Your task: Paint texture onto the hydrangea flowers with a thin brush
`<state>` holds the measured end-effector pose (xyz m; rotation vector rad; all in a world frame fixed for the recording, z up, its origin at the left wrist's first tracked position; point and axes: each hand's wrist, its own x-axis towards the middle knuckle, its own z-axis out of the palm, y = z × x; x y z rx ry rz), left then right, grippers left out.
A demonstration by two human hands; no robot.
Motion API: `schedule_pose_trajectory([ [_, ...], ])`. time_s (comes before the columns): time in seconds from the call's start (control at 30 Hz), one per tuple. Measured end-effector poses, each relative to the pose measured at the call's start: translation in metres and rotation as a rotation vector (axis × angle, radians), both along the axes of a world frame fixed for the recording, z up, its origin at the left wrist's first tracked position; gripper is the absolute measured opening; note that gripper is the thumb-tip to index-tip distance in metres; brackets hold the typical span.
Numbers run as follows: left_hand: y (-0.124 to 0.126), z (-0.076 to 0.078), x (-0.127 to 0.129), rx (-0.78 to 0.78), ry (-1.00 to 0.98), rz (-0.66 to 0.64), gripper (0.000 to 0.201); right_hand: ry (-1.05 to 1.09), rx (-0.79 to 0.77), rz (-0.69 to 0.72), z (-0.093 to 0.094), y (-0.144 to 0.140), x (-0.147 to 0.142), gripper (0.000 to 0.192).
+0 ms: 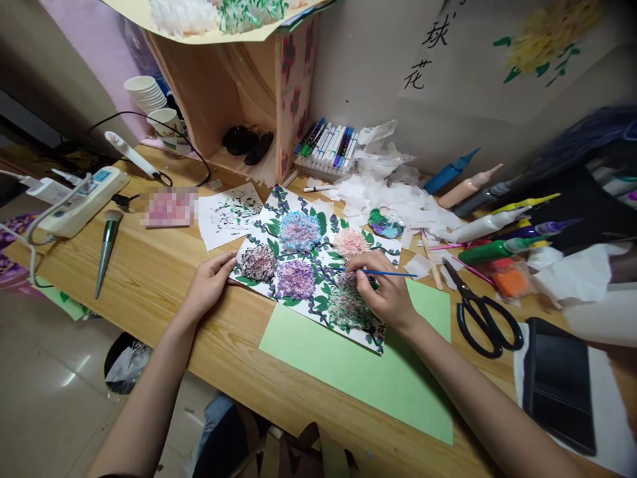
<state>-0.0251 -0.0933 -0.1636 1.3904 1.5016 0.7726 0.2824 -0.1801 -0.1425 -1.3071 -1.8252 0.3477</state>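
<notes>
Brush (385, 272): thin blue handle pinched in right hand (385, 295) fingers, long axis near horizontal, handle end pointing right, tip pointing left just past the fingertips. Tip sits on the flower sheet (308, 262), between pink pom flower (351, 242) and the pale green one (348, 305) under the hand. Left hand (209, 282) is at the sheet's left corner, fingers curled on the edge, pinning it; well apart from the brush. Sheet lies tilted on green paper (358, 372) on the desk (149, 279). Palette (387, 224) is up and right of the brush, near. Scissors (482, 312) lie right of the paper, untouched.
</notes>
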Motion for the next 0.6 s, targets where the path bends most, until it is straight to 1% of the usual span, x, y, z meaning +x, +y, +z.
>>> schedule_pose_trajectory([
  [0.17,0.0004,0.0016,0.0011,0.037,0.042,-0.002,0.056,-0.015,-0.027,0.003,-0.0001,0.0007,0.0011,0.014],
  [0.3,0.0001,0.0025,0.0017,0.05,0.068,-0.007,0.058,0.003,-0.031,-0.003,0.0008,0.0001,0.0024,0.015],
  [0.6,0.0003,0.001,0.0009,-0.001,-0.008,-0.01,0.057,0.002,-0.04,0.004,0.0012,-0.0001,0.0016,0.015],
])
